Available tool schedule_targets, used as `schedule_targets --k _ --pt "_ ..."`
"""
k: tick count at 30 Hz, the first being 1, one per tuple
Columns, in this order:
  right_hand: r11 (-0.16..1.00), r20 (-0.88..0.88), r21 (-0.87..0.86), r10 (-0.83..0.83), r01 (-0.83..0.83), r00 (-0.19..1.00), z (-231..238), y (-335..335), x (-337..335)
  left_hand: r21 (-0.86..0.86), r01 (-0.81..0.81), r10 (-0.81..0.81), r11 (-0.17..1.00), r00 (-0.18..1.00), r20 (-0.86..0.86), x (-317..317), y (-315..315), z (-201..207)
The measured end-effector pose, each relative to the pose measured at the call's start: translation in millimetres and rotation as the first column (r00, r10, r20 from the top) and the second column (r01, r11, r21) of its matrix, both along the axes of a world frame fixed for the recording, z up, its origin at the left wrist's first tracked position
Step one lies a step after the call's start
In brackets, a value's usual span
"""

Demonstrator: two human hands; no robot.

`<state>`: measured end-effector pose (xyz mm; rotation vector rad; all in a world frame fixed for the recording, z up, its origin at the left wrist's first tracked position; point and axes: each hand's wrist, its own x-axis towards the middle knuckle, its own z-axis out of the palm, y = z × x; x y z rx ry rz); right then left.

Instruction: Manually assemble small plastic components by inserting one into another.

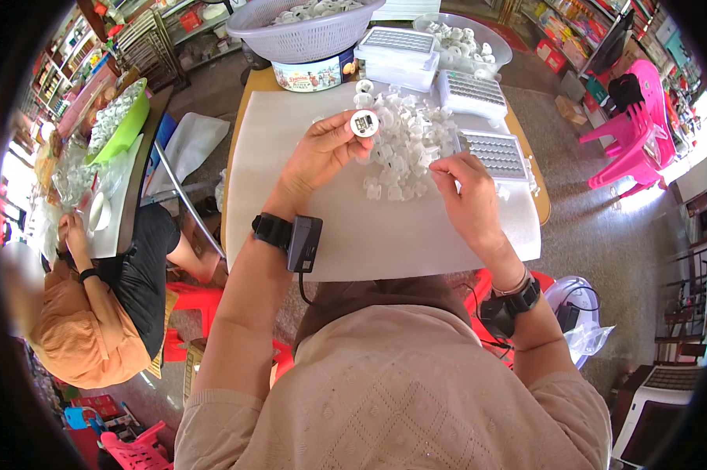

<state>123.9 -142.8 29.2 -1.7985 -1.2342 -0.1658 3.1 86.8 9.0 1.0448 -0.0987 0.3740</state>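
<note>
Our left hand pinches a disc, perhaps checking; right hand, at four o'clock: its grip we cannot tell; next maybe needs steadiness.

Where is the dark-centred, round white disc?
Head view, upper middle: the disc is in the left hand, by the left side of the translucent white plastic pile.

Well lit; daylight strongest at far left and right rims, both blown out to white. Grey speckled floor throws glare at right, below a pink plastic chair. Heap of small translucent white plastic pieces, upper centre, pale, low contrast against smooth white table sheet. Centre fairly sharp; smeared patch at left edge. Strong fisheye bend toward rim, corners black.
</note>
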Motion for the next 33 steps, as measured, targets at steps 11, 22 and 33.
schedule_targets --k 11,22,33 --pt "1.0 -0.036 -0.023 0.02 -0.02 0.999 -9 -5 -8 0.007 -0.006 0.006 1.0 0.999 -0.039 2 2 -3" --pt "0.989 0.204 -0.115 -0.065 0.09 0.977 -25 -6 -13 0.001 -0.062 0.062 0.998 0.998 -0.033 2 2 -4" --pt "0.994 -0.009 -0.102 -0.032 0.031 0.999 -33 0 -15 0.027 -0.071 0.072 0.997 0.995 -0.067 1 2 -4"
